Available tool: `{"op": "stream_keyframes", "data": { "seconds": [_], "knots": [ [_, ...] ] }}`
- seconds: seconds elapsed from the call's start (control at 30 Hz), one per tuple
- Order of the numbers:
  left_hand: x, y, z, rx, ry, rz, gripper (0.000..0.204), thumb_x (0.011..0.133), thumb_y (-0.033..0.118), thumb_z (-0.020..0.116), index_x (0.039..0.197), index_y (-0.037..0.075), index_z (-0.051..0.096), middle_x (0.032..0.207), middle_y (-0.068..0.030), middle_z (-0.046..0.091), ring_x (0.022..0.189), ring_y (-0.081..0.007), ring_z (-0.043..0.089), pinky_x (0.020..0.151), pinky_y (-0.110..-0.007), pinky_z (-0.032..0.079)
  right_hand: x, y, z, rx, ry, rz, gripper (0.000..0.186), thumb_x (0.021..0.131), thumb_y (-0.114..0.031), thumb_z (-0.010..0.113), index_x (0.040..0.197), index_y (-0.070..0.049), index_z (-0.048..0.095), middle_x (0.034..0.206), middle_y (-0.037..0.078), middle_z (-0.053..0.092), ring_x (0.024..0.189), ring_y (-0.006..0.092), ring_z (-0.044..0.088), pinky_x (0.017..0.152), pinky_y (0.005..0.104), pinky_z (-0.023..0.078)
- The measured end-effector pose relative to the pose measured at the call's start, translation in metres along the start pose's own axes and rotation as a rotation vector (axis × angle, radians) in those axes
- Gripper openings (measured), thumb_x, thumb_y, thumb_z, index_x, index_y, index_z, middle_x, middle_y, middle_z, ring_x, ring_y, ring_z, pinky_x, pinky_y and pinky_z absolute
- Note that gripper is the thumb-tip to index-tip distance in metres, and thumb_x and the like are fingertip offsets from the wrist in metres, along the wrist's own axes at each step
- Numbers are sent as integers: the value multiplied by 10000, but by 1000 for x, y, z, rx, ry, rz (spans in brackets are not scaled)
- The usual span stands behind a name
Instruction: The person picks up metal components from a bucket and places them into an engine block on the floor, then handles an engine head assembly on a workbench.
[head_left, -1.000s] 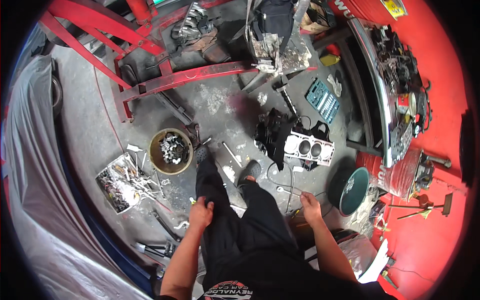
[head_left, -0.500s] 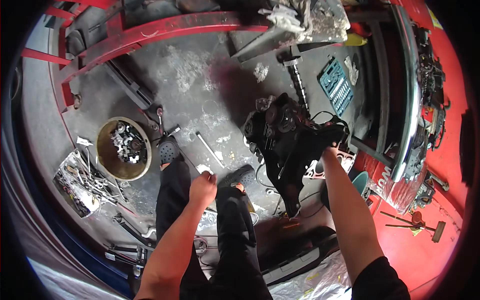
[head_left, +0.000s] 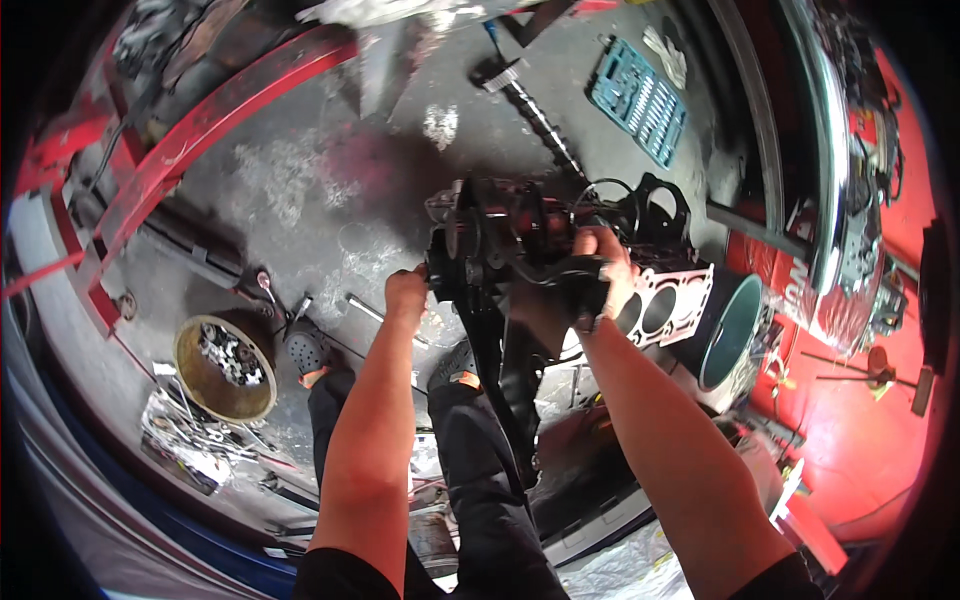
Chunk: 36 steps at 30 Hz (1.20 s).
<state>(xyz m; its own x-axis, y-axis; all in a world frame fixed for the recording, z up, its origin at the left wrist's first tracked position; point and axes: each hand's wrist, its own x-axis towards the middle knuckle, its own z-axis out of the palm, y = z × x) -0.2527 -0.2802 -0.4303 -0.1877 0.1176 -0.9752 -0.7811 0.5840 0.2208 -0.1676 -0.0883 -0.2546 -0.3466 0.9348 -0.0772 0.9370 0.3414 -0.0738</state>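
Note:
A dark engine assembly (head_left: 500, 260) hangs tilted in front of my legs, with a long black cover reaching down toward me. My left hand (head_left: 405, 297) is closed at its left edge; the fingertips are partly hidden. On the right side, my right hand (head_left: 608, 265) is wrapped round a black part of the engine, its thumb and fingers partly covered. Beside that hand shows a pale, flat metal face (head_left: 680, 300) with large round holes. A camshaft-like toothed shaft (head_left: 540, 122) lies on the floor beyond the engine.
An open teal socket set (head_left: 638, 103) lies far right. At the left stands a round tub (head_left: 262, 400) of metal parts, near a heap of wrenches (head_left: 190, 440). A green bucket (head_left: 738, 330) stands right, and a red steel frame (head_left: 200, 120) spans the far left.
My left hand has moved up and onto the engine's left edge. The right hand has shifted up and left. The engine has turned and moved left, and the view has swung right.

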Motion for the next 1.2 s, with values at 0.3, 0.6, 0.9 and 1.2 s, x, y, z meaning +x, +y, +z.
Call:
{"op": "stream_keyframes", "data": {
  "seconds": [0.3,0.6,0.9,1.2],
  "knots": [
    [18,-1,2,117,168,90,448,928,367,546,742,-38,593,611,-139,564,485,-254,503,457,-417,418,1,-15,-8,72,53,-59,204,813,-290,495,764,-140,625,810,21,642,809,254,583,785,406,396],
    [75,-58,-18,425,244,565,437,935,328,464,747,-42,603,741,-306,592,773,-488,568,682,-468,443,0,-17,-7,96,66,-74,172,796,-267,515,760,-137,621,773,16,623,794,247,579,778,397,395],
    [114,-53,-23,-142,-140,9,296,841,349,502,665,112,526,566,-49,452,417,-175,395,404,-362,352,-1,-21,-12,108,31,-59,175,825,-257,509,768,-140,625,810,9,643,803,248,582,787,387,386],
    [124,-73,-16,55,-128,389,334,915,257,449,723,12,573,611,-129,538,511,-264,478,462,-454,364,-2,-11,-8,105,45,-83,164,830,-246,513,770,-136,619,801,14,637,795,253,581,777,387,386]
  ]
}}
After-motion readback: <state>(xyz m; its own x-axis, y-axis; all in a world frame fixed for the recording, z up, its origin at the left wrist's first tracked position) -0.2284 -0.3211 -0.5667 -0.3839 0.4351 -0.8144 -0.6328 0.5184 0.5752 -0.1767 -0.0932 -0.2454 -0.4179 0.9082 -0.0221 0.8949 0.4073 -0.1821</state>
